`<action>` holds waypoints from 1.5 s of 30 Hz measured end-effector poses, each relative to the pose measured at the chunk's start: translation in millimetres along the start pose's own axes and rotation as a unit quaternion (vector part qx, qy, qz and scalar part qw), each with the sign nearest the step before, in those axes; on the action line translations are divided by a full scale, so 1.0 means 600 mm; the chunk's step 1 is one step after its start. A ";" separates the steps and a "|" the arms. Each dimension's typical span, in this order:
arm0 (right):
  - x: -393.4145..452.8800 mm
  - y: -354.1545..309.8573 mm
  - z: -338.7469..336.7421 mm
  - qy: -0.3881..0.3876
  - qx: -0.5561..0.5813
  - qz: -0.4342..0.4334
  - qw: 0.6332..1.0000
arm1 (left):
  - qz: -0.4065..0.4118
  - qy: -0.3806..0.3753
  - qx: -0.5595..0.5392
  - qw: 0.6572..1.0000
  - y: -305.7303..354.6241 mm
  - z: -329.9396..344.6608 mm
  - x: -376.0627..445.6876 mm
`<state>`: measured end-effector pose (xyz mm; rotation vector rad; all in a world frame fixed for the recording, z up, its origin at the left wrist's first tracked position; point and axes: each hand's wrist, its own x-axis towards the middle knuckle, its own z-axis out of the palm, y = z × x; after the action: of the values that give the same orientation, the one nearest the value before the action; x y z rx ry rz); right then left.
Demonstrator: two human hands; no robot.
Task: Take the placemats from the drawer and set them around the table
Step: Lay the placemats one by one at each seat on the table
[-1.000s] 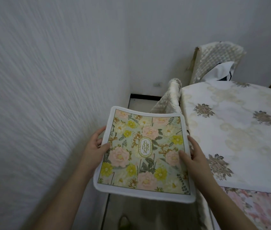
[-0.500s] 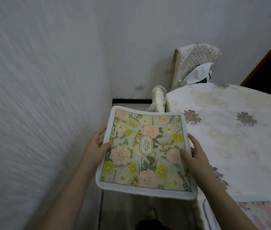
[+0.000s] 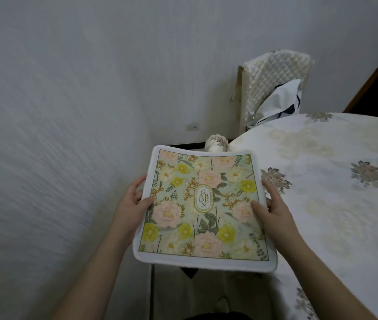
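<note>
Textured white walls meet beside a rounded tabletop (image 3: 336, 204) under flowered cloth. Off its left edge, left hand (image 3: 132, 204) and right hand (image 3: 273, 209) pinch a soft, white-bordered floral placemat (image 3: 204, 209) (rounded corners), held aloft.

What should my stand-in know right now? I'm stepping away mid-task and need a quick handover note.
Left hand: grips the left edge of the floral placemat.
Right hand: grips its right edge, thumb on top.
The placemat is held in the air, beside the table, not yet laid down.
Done: this placemat is out of the drawer.
Left: lay it on the table at a free place. No other placemat shows in this view.
</note>
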<state>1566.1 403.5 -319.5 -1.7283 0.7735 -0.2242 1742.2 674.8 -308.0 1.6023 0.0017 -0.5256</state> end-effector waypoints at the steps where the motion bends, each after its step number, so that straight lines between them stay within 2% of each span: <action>1: 0.011 -0.003 -0.001 0.001 -0.001 0.000 1.000 | 0.000 -0.003 0.002 1.000 0.005 0.005 0.012; 11: 0.087 -0.014 -0.010 0.065 0.029 0.015 0.997 | -0.026 -0.067 0.017 0.997 0.033 0.058 0.160; 22: 0.137 -0.022 -0.014 0.234 0.053 0.070 0.968 | -0.015 -0.239 0.079 0.968 0.099 0.176 0.354; 34: 0.067 0.046 -0.046 0.394 0.113 0.139 0.902 | -0.032 -0.415 0.137 0.899 0.082 0.371 0.404; 45: 0.029 0.127 -0.102 0.454 0.170 0.183 0.855 | -0.002 -0.492 0.234 0.838 0.052 0.529 0.371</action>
<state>1518.3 335.9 -375.0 -1.0436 1.6157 -0.8939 1845.8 302.9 -354.4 1.6153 -0.9655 -1.3865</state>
